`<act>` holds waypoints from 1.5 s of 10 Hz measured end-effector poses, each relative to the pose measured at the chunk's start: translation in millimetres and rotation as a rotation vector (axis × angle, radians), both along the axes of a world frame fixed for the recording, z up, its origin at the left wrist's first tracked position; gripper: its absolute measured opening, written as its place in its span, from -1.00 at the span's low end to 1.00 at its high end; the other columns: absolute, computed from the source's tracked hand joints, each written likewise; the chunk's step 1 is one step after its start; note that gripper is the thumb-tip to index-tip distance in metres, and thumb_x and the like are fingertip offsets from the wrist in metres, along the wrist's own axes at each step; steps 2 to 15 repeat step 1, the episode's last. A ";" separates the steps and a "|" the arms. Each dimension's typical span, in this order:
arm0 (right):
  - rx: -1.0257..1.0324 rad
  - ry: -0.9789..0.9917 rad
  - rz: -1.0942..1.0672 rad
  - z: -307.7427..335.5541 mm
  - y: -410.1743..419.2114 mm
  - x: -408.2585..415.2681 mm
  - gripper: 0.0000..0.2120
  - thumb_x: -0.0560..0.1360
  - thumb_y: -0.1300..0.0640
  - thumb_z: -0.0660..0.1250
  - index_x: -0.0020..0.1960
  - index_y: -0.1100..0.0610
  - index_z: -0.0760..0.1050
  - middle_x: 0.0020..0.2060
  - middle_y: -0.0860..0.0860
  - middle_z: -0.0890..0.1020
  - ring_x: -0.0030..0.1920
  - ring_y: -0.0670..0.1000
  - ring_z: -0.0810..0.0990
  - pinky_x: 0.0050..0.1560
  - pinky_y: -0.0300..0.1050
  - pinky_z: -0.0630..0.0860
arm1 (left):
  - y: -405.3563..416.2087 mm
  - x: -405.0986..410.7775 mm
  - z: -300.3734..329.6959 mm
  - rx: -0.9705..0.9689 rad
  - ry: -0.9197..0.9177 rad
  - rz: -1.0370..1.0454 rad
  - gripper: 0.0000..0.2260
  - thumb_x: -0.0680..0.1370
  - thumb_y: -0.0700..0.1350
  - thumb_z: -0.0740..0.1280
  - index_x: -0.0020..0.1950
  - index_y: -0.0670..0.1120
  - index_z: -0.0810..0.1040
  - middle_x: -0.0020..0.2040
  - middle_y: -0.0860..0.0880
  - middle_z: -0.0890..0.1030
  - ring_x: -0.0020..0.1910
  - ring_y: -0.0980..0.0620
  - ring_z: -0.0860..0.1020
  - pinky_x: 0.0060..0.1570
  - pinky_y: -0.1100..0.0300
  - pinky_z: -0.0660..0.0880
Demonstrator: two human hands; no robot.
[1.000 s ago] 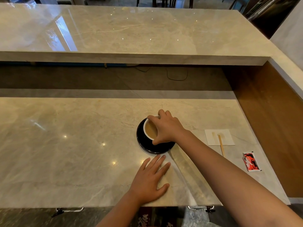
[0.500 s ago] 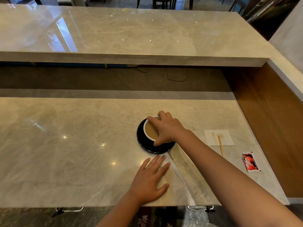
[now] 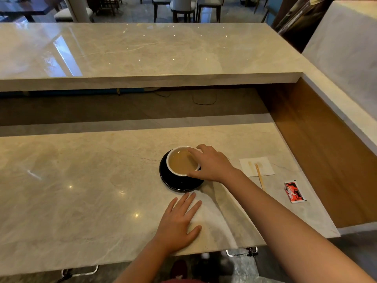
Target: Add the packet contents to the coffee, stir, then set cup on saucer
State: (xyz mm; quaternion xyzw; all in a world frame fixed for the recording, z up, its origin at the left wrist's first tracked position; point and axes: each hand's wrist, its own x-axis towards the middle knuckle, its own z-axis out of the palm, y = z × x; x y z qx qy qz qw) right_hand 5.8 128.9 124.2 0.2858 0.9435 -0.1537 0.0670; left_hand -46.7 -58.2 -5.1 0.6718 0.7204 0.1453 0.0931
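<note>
Since one second ago, little moved: view tilted up a bit, so chairs [image 3: 183, 7] now seen beyond the upper counter [image 3: 142, 52]; right hand slid from over the cup toward its right side, so more coffee seen now. Left hand unchanged.

Cup [image 3: 173, 172], white inside and dark outside, standing upright on the black saucer [image 3: 179, 185], a little toward 11 o'clock of the saucer centre. Light brown coffee [image 3: 180, 163] inside, nearly to the rim.

Right hand [image 3: 212, 163] at 3 o'clock of the cup, curved around its rim: fingers [image 3: 193, 153] on the far edge, thumb at the near edge. Clamped on the cup, as far as can be told; handle hidden under the hand.

Left hand [image 3: 179, 223] at 6 o'clock of the saucer, flat on the lower counter [image 3: 81, 201], palm down, fingers spread apart, holding nothing. Fingertips near the saucer but not touching.

At 3 o'clock of the saucer, well apart: white napkin [image 3: 263, 165] with faint stains, and a wooden stirrer [image 3: 259, 176] lying with its far end on the napkin and its near end on the counter, partly behind the right forearm. Farther out, about 4 o'clock: red packet [image 3: 294, 192], lying flat near the counter's right edge. Whether torn open, cannot tell.
</note>
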 end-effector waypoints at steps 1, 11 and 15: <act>0.031 0.020 -0.084 -4.0 2.7 18.0 -0.45 0.45 -0.12 0.27 0.37 0.04 0.26 0.26 0.14 0.42 0.23 0.18 0.40 0.10 0.08 0.41 | 1.9 -0.6 0.8 -0.025 0.032 0.000 -0.41 0.49 0.20 0.18 0.47 0.02 0.24 0.48 -0.03 0.16 0.45 0.01 0.07 0.36 -0.06 0.15; 0.031 0.020 -0.084 -4.0 2.7 18.0 -0.45 0.45 -0.12 0.27 0.37 0.04 0.26 0.26 0.14 0.42 0.23 0.18 0.40 0.10 0.08 0.41 | 1.9 -0.6 0.8 -0.025 0.032 0.000 -0.41 0.49 0.20 0.18 0.47 0.02 0.24 0.48 -0.03 0.16 0.45 0.01 0.07 0.36 -0.06 0.15; 0.031 0.020 -0.084 -4.0 2.7 18.0 -0.45 0.45 -0.12 0.27 0.37 0.04 0.26 0.26 0.14 0.42 0.23 0.18 0.40 0.10 0.08 0.41 | 1.9 -0.6 0.8 -0.025 0.032 0.000 -0.41 0.49 0.20 0.18 0.47 0.02 0.24 0.48 -0.03 0.16 0.45 0.01 0.07 0.36 -0.06 0.15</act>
